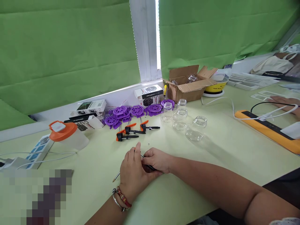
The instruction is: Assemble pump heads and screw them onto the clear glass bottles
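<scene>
My left hand (132,170), with bracelets at the wrist, is curled around a black part with a thin metal rod (116,177). The pointed tip of the rod sticks out to the left, below the palm. Against it, the thumb and fingers of my right hand (156,159) pinch the black end of the part (151,167). My fingers cover most of the piece. Beyond my hands lie three black-and-orange lever pieces with rods (127,136). Farther back are several purple spoked discs (137,111), partly overlapping.
Several clear glass jars (196,128) stand right of centre. Behind them is an open cardboard box (185,89). To the left are an orange-lidded jug (70,137), printed boxes (89,115) and a white power strip (39,151). An orange power strip (264,128) and another person's hand (284,101) are at right.
</scene>
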`<state>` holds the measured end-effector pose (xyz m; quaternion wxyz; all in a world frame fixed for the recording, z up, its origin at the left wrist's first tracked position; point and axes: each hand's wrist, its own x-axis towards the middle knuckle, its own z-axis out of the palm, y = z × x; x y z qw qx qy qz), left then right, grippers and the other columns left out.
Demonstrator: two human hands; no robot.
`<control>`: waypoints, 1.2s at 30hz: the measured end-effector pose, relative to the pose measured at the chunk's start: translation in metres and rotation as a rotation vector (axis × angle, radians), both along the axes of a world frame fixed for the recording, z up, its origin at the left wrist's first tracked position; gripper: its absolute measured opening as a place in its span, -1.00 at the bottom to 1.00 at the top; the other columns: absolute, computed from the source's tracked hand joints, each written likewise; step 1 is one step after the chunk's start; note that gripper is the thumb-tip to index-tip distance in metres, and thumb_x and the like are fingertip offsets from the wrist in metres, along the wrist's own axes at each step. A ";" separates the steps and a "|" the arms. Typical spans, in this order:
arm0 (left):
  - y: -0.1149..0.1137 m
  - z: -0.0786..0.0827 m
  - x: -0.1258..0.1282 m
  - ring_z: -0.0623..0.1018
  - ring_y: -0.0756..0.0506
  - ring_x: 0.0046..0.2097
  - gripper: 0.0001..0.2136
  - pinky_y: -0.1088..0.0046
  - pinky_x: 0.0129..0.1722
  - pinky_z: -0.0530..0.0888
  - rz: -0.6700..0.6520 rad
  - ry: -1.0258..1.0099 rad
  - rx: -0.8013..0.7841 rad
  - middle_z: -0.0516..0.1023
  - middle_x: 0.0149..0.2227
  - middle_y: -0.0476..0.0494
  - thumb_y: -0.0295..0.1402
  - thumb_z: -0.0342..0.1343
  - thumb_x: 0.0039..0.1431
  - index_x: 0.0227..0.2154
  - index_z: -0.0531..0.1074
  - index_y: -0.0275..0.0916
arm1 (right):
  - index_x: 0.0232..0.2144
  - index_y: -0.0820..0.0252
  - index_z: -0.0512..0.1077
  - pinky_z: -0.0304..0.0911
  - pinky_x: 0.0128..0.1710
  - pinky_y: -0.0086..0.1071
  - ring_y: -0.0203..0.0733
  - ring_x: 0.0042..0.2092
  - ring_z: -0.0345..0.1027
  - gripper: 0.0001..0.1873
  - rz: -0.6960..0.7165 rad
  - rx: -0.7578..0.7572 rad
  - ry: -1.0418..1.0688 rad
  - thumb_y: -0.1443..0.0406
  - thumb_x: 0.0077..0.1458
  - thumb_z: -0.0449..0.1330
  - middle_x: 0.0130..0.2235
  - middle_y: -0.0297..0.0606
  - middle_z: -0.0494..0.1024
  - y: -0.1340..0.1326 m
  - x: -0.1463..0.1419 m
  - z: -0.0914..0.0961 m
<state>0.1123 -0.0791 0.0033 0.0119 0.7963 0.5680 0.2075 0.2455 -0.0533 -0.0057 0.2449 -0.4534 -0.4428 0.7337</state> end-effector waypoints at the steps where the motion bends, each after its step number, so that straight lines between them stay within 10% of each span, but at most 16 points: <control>1: 0.000 0.000 0.000 0.45 -0.32 -0.01 0.04 0.13 -0.11 0.44 0.009 -0.002 0.007 0.43 -0.04 -0.33 0.20 0.22 -0.36 0.17 0.09 -0.33 | -0.65 0.27 0.30 0.04 -0.62 -0.50 -0.41 -0.62 0.15 -0.70 -0.005 -0.003 0.000 0.27 0.04 0.18 -0.66 -0.39 0.37 0.000 0.000 0.001; 36: 0.002 -0.003 -0.010 0.46 -0.27 0.03 -0.27 0.21 -0.09 0.47 -0.065 0.085 0.120 0.47 -0.02 -0.28 -0.17 0.29 -0.15 0.12 0.17 -0.23 | -0.64 0.28 0.37 0.14 -0.58 -0.51 -0.39 -0.62 0.24 -0.72 0.031 0.008 0.044 0.22 -0.01 0.22 -0.67 -0.37 0.40 0.005 0.003 -0.004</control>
